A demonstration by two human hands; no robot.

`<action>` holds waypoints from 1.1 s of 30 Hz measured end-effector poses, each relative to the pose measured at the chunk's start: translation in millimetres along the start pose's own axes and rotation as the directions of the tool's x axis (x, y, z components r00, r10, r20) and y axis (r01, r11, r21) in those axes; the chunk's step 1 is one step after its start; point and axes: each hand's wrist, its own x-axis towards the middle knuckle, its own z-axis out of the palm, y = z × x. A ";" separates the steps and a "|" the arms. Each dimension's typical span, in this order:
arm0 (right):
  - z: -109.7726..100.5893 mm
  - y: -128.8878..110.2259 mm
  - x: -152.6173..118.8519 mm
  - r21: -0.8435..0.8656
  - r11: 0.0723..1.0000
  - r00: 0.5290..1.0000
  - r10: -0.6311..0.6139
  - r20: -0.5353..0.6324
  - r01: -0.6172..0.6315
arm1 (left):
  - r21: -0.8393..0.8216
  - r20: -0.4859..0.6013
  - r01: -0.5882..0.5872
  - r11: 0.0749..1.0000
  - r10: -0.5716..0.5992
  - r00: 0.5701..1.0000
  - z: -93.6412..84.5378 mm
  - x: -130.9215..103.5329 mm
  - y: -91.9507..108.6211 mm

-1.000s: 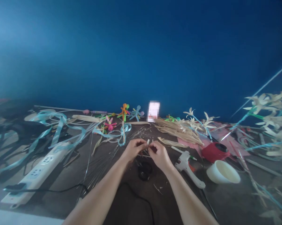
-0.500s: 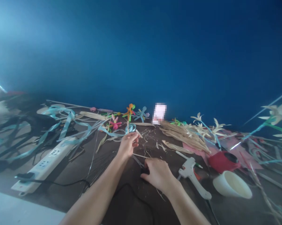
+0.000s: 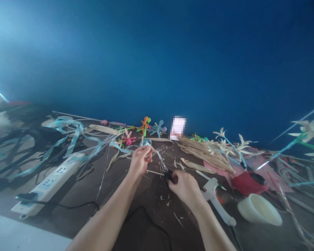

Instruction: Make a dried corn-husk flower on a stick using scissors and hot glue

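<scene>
My left hand (image 3: 140, 159) is raised over the middle of the dark table, thumb and fingers pinched on a small pale strip (image 3: 152, 147). Black-handled scissors (image 3: 169, 175) are gripped in my right hand (image 3: 184, 186), with fingers wrapped at the handles. Their metal blades point up and left, close to the strip; I cannot tell whether they touch it. Under the hands lies a thin pale stick (image 3: 155, 172), and small pale scraps (image 3: 178, 219) are scattered on the tabletop.
At left is a white power strip (image 3: 48, 183) with a black cable. On the right lie a white glue gun (image 3: 216, 200), a cream cup (image 3: 260, 209), a red container (image 3: 249, 183) and dried husks (image 3: 206, 153). Pipe-cleaner figures (image 3: 146, 124) and husk flowers (image 3: 242, 143) stand behind.
My right hand has picked the scissors up off the table, moving slightly right and raising the blades toward the strip. My left hand has shifted only a little and still pinches the strip.
</scene>
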 end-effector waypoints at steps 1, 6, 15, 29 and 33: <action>1.0 5.0 4.8 0.130 0.991 0.999 0.030 -0.042 -0.024 | 0.007 0.007 0.007 1.000 -0.007 1.000 0.9 -0.8 0.5; 6.1 16.5 18.8 0.706 0.707 0.998 0.068 -0.010 -0.041 | 0.047 0.071 0.133 0.990 -0.136 0.988 4.1 -4.9 -1.4; 6.3 10.2 13.5 0.859 0.502 0.991 -0.027 0.133 -0.101 | 0.058 0.089 0.206 0.977 -0.210 0.974 2.2 -3.6 -8.8; 8.2 8.9 12.4 0.486 0.862 0.990 -0.130 -0.061 0.143 | -0.039 0.022 0.260 0.965 -0.259 0.966 2.1 -3.7 -9.4; 7.9 9.4 11.5 0.449 0.883 0.991 -0.113 -0.077 0.136 | -0.057 0.044 0.262 0.963 -0.260 0.965 0.9 -2.6 -12.3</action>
